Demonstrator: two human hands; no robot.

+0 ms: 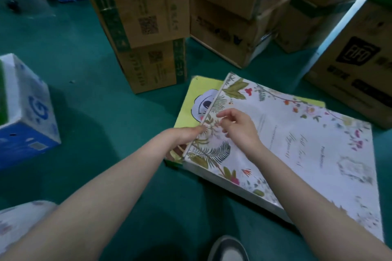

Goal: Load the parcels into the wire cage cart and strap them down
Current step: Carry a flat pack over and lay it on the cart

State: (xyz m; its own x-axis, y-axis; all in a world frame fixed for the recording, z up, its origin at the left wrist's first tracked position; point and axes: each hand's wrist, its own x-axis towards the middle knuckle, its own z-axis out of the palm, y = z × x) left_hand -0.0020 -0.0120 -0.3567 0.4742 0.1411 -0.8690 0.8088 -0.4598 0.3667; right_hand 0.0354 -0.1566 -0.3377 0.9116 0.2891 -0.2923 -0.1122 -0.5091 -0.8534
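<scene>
Both bare forearms reach forward, hands close together. The left hand (187,135) grips the edge of the floral box (301,146). The right hand (239,128) shows loosely curled fingers (225,113).

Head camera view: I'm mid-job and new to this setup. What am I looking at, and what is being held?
There is no machine: the grips are a person's two bare hands. The one picture comes from a camera worn on the head, looking down at a green floor. A flat flowered box lies on a yellow box. The left hand grips the flowered box by its edge. The right hand rests on its top, and I cannot tell whether it pinches anything. Brown cardboard boxes stand stacked behind, with a blue and white box off to the left.
</scene>
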